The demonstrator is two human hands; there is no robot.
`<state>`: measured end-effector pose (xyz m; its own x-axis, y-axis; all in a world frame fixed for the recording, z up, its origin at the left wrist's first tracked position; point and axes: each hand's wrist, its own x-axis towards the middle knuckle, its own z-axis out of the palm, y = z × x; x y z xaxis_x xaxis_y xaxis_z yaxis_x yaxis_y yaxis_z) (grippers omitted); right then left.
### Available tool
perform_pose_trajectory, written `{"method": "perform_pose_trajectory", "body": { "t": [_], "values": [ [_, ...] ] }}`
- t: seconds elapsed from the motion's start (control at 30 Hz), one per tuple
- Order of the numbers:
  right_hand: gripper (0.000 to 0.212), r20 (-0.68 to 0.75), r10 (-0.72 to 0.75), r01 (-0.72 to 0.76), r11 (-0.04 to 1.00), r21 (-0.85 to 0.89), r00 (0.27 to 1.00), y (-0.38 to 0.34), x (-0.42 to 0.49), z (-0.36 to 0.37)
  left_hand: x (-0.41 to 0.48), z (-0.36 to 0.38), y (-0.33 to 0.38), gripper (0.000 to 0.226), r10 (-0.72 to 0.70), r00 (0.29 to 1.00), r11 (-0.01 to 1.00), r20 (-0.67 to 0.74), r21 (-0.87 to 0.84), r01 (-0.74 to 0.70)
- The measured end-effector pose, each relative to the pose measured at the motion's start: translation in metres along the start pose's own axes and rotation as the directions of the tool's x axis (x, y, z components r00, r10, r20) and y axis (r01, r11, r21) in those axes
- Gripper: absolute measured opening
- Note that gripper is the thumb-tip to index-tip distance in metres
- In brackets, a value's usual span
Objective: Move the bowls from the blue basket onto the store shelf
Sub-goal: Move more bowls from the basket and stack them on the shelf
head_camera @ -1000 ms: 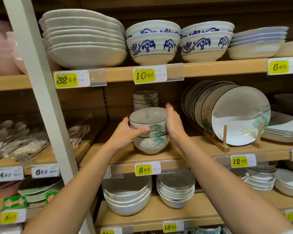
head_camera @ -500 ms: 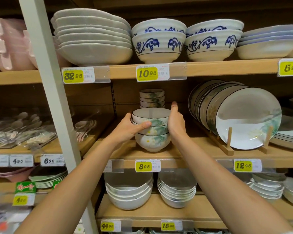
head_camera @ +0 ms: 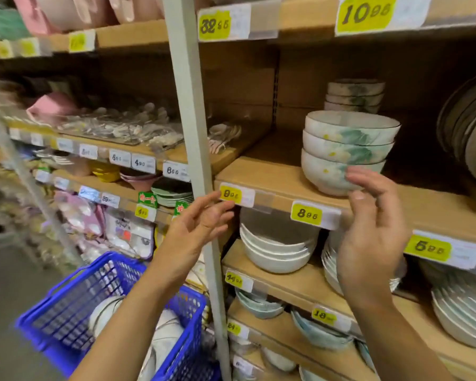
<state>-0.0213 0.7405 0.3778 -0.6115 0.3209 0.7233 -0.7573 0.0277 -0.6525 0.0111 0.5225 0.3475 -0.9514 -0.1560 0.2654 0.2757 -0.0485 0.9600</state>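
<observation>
1. The left hand (head_camera: 201, 224) is raised at about 7 o'clock from the stack of three floral bowls (head_camera: 346, 149). Its forearm climbs from the bottom edge, the palm is turned inward and the fingers are spread and nearly straight. The grip is released and holds nothing.
2. This hand hangs in front of the pale upright post (head_camera: 193, 105), clear of the bowls.
3. The right hand (head_camera: 374, 229) stands at 5 o'clock from the stack with the wrist upright. Its fingers are loosely curled and the grip is released and empty. Its fingertips (head_camera: 363, 180) overlap the lowest bowl in the view; I cannot tell whether they touch it.
4. The stack sits upright on the store shelf (head_camera: 272, 177), just above the yellow price tag (head_camera: 307, 214).
5. The blue basket (head_camera: 66, 320) lies at 7 o'clock in the view, on the floor, with more bowls (head_camera: 105, 314) inside.
</observation>
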Motion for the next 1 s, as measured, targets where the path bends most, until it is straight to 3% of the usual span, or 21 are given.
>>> {"method": "perform_pose_trajectory", "body": {
  "t": [0.07,0.17,0.23,0.3,0.4,0.5,0.63,0.7,0.77,0.83,0.93,1.0],
  "values": [
    [0.021,0.133,0.144,-0.153,0.986,0.064,0.981,0.002,-0.033,0.015,-0.026,-0.029,-0.020,0.050,-0.096,0.989,0.993,-0.109,0.057,0.103],
    [0.021,0.372,0.307,-0.340,0.940,0.024,0.876,0.019,-0.080,0.048,-0.048,-0.073,-0.050,0.039,-0.244,0.929,0.957,-0.277,0.086,0.277],
    [0.020,0.526,0.426,-0.453,0.888,-0.085,0.736,0.041,-0.111,0.074,-0.054,-0.103,-0.072,0.021,-0.320,0.866,0.923,-0.385,0.081,0.377],
    [0.027,0.641,0.534,-0.515,0.822,-0.241,0.552,0.070,-0.143,0.102,-0.056,-0.134,-0.096,0.016,-0.383,0.804,0.879,-0.455,0.088,0.469],
    [0.033,0.703,0.644,-0.447,0.747,-0.492,0.303,0.118,-0.195,0.143,-0.057,-0.180,-0.135,0.014,-0.463,0.729,0.802,-0.504,0.113,0.587],
    [0.031,0.673,0.730,-0.385,0.659,-0.646,0.118,0.159,-0.247,0.179,-0.060,-0.223,-0.179,0.014,-0.545,0.668,0.688,-0.506,0.185,0.701],
    [0.024,0.556,0.830,-0.285,0.524,-0.803,-0.039,0.202,-0.308,0.222,-0.064,-0.272,-0.239,0.020,-0.670,0.548,0.505,-0.501,0.233,0.831],
    [0.015,0.484,0.867,-0.216,0.454,-0.865,-0.115,0.215,-0.333,0.240,-0.068,-0.293,-0.265,0.031,-0.734,0.519,0.414,-0.438,0.318,0.853],
    [0.010,0.393,0.902,-0.138,0.372,-0.918,-0.181,0.222,-0.353,0.253,-0.070,-0.309,-0.284,0.027,-0.786,0.485,0.345,-0.384,0.379,0.859],
    [0.023,0.306,0.924,-0.073,0.297,-0.952,-0.228,0.229,-0.373,0.261,-0.070,-0.325,-0.301,0.018,-0.817,0.458,0.301,-0.350,0.419,0.857],
    [0.029,0.199,0.947,0.019,0.210,-0.977,-0.253,0.239,-0.396,0.267,-0.069,-0.344,-0.326,0.042,-0.865,0.406,0.212,-0.295,0.520,0.828],
    [0.042,0.125,0.956,0.055,0.145,-0.988,-0.265,0.243,-0.408,0.268,-0.068,-0.353,-0.344,0.038,-0.896,0.364,0.155,-0.253,0.591,0.792]
  ]
}}
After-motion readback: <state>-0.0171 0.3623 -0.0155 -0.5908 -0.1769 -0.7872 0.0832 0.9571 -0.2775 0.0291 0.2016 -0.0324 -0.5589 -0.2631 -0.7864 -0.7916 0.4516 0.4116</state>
